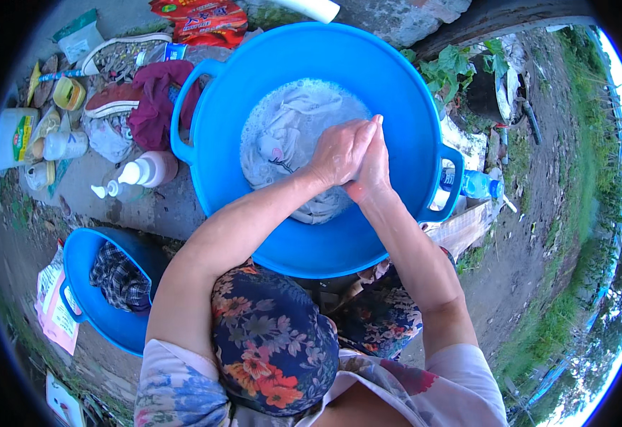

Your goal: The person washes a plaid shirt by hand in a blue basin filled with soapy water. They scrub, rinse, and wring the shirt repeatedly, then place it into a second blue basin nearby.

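My left hand (336, 154) and my right hand (373, 169) are pressed together, palm to palm, above the right part of the soapy water. The fingers lie closed against each other, and whatever might be between the palms is hidden. Both hands look wet. Below them a big blue tub (389, 78) with two side handles holds cloudy, foamy water. A whitish cloth (282, 135) with a small printed patch lies soaked in it, left of my hands and partly under them. Neither hand touches the cloth, as far as I can see.
At left are a pink pump bottle (160, 169), maroon cloth (156, 107), shoes (115, 99) and several small containers. A blue bucket (76, 260) with dark checked cloth (117, 274) stands lower left. A plastic bottle (476, 183) lies beside the tub's right handle.
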A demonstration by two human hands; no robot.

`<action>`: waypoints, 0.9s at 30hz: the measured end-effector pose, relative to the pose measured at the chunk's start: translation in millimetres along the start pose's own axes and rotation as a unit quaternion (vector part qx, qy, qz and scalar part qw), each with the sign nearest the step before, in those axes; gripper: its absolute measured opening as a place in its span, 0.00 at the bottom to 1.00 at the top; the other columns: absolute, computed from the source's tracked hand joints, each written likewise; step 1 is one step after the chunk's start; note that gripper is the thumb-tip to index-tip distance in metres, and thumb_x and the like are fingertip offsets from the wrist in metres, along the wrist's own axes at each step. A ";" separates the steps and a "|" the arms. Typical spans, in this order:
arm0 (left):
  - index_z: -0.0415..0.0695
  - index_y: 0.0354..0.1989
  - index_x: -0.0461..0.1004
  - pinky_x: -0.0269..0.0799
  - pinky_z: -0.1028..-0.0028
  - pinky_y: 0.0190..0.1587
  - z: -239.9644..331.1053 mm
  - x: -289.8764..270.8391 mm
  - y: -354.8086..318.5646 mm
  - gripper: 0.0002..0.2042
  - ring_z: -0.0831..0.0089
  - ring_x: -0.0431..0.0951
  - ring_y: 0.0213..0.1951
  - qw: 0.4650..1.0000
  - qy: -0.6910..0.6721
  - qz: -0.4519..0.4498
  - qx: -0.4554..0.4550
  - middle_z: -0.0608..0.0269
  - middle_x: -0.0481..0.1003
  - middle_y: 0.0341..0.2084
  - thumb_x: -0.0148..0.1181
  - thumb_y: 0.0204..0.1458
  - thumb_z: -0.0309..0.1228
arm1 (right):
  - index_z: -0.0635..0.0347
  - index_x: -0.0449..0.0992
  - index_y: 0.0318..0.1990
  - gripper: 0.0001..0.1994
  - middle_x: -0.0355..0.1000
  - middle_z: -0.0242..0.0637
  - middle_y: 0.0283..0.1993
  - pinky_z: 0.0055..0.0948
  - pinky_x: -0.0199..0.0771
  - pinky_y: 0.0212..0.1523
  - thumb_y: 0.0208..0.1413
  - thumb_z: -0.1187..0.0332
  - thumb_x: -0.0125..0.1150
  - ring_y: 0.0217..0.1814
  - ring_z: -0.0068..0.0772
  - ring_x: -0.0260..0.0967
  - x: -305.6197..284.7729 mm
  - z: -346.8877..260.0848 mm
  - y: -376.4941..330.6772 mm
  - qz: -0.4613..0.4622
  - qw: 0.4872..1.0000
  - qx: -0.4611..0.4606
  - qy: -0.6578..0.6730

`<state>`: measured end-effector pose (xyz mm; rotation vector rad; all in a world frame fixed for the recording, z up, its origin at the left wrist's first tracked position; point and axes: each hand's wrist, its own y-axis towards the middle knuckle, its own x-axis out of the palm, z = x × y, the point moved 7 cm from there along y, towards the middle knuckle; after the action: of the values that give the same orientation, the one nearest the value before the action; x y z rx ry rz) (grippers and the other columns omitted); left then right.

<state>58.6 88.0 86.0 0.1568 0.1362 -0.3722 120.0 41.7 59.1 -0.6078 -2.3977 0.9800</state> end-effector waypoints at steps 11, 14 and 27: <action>0.43 0.47 0.70 0.71 0.72 0.33 -68.3 16.6 -9.9 0.23 0.74 0.73 0.38 0.935 -0.251 0.026 -0.250 0.61 0.73 0.38 0.40 0.63 0.51 | 0.54 0.67 0.55 0.27 0.71 0.35 0.44 0.33 0.73 0.26 0.61 0.42 0.44 0.38 0.28 0.71 -21.0 -9.7 36.5 -0.013 0.958 -0.013 -0.285; 0.43 0.52 0.65 0.78 0.68 0.41 -112.4 13.2 -25.3 0.21 0.68 0.74 0.42 0.907 -0.252 0.018 -0.338 0.59 0.71 0.42 0.46 0.61 0.47 | 0.55 0.63 0.62 0.26 0.70 0.37 0.46 0.36 0.76 0.36 0.57 0.60 0.60 0.41 0.31 0.72 -34.6 -25.7 56.4 -0.041 0.964 -0.090 -0.246; 0.45 0.49 0.68 0.67 0.64 0.55 -102.4 57.6 -54.0 0.13 0.67 0.69 0.51 0.772 -0.436 0.049 -0.459 0.61 0.71 0.45 0.49 0.60 0.37 | 0.57 0.79 0.34 0.07 0.73 0.47 0.38 0.40 0.69 0.44 0.46 0.72 0.61 0.42 0.47 0.70 -56.2 -11.3 68.5 0.249 0.826 -0.367 -0.348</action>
<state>81.0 36.3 -30.4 -0.9895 -0.6214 -0.2077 185.7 60.4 1.5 -1.4034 -3.4023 0.4281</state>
